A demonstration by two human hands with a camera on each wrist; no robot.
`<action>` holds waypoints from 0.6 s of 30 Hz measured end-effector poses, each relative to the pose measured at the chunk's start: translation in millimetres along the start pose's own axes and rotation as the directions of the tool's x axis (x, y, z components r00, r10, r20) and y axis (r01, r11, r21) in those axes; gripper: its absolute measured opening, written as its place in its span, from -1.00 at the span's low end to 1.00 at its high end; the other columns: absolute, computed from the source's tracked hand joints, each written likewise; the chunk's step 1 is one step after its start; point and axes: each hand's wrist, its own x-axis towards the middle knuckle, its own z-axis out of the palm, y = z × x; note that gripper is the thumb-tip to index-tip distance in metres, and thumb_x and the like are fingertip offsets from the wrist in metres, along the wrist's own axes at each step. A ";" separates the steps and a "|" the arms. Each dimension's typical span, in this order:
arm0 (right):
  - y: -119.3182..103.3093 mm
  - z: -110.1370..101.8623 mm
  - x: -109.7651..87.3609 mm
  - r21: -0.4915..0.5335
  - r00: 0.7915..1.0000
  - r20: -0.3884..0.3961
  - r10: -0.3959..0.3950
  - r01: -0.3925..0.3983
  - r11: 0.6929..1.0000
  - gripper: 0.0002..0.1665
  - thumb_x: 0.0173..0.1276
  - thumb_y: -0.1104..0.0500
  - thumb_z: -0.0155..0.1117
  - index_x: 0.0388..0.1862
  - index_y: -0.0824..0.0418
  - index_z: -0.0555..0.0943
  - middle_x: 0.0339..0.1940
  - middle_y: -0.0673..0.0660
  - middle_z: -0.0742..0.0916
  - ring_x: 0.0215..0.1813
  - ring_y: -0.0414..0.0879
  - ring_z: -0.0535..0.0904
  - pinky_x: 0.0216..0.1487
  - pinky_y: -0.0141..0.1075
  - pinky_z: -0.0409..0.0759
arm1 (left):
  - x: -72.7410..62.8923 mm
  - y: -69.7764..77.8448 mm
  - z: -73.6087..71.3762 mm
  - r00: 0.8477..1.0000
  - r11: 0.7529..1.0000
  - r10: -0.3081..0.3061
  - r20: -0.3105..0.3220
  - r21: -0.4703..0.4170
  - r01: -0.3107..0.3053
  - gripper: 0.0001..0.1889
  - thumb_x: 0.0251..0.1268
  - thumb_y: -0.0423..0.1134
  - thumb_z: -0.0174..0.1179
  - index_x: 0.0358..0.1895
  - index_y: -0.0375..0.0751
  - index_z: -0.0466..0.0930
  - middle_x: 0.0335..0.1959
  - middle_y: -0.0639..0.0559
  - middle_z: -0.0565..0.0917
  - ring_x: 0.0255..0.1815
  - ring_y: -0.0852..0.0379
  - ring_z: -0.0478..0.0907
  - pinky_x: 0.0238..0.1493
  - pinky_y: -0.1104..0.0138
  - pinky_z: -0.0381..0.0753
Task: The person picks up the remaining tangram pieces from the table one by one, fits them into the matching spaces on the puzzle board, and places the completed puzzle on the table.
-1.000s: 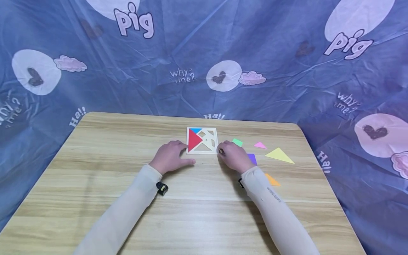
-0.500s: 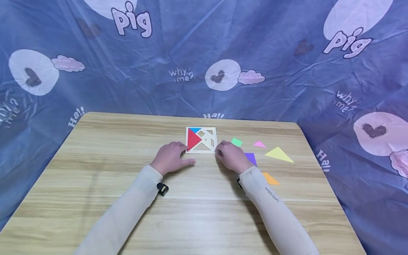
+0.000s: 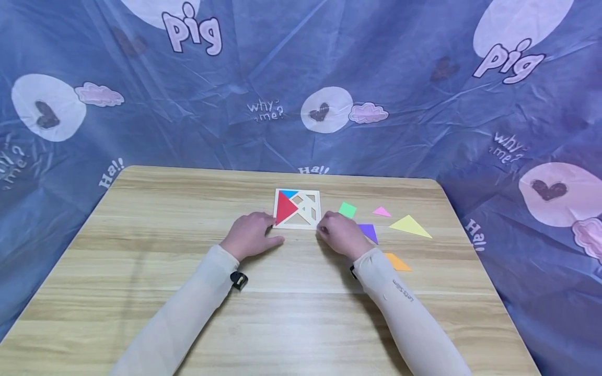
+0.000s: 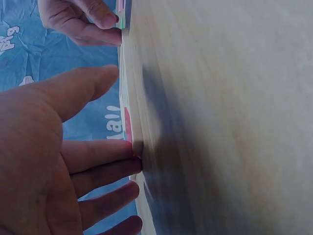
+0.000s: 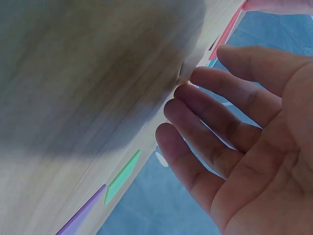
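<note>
A white tangram board (image 3: 309, 219) lies on the wooden table, held in place between two hands. Seated in it are a red triangle (image 3: 285, 208) and a blue triangle (image 3: 288, 194); its other cut-outs show bare wood. At the board's near left corner, the left hand (image 3: 249, 234) touches the edge with its fingertips, the thumb spread away; the left wrist view shows these fingers (image 4: 105, 152) fairly straight. The right hand (image 3: 344, 233) has its fingertips at the near right corner. In the right wrist view its fingers (image 5: 215, 152) are loosely extended, thumb apart, gripping nothing.
Right of the board lie loose tangram pieces: a green square (image 3: 347, 210), a pink triangle (image 3: 382, 211), a yellow triangle (image 3: 411, 226), a purple piece (image 3: 369, 232) partly behind the right hand, and an orange piece (image 3: 397, 262) beside the right sleeve. A blue printed cloth (image 3: 263, 62) hangs behind the table.
The board has shifted slightly toward the person, with both hands staying at its near corners. The loose pieces keep their places on the table.
</note>
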 end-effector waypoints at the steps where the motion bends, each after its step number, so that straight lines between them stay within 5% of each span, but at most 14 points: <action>1: -0.5 0.0 -1.1 0.003 1.000 0.000 -0.001 0.001 1.000 -0.87 0.45 0.19 0.36 -0.28 0.17 0.80 -0.24 0.10 0.71 -0.22 -0.05 0.62 -0.09 -0.13 0.69 | -1.1 0.7 0.0 1.000 1.000 0.001 0.001 -0.001 -0.001 -0.32 0.30 0.21 0.33 0.28 -0.26 0.66 0.22 -0.16 0.70 0.31 -0.13 0.58 0.29 -0.03 0.58; 9: -4.6 0.4 -15.1 -0.025 1.000 -0.008 -0.018 0.018 1.000 -0.88 0.44 0.19 0.38 -0.27 0.16 0.81 -0.27 0.09 0.71 -0.25 -0.07 0.62 -0.14 -0.16 0.70 | -11.5 8.0 -1.3 0.999 0.999 0.033 0.002 0.003 -0.033 -0.53 0.30 0.16 0.33 -0.01 -0.19 0.76 0.14 -0.12 0.73 0.20 -0.10 0.64 0.19 -0.01 0.63; 18: -9.1 1.7 -32.3 -0.056 0.999 -0.020 -0.036 0.034 0.998 -0.84 0.44 0.16 0.38 -0.39 0.11 0.75 -0.36 0.03 0.64 -0.33 -0.10 0.56 -0.24 -0.18 0.66 | -24.8 17.8 -1.5 0.999 0.999 0.039 0.021 0.015 -0.040 -0.52 0.30 0.15 0.32 0.02 -0.18 0.76 0.15 -0.12 0.73 0.18 -0.10 0.65 0.16 -0.01 0.63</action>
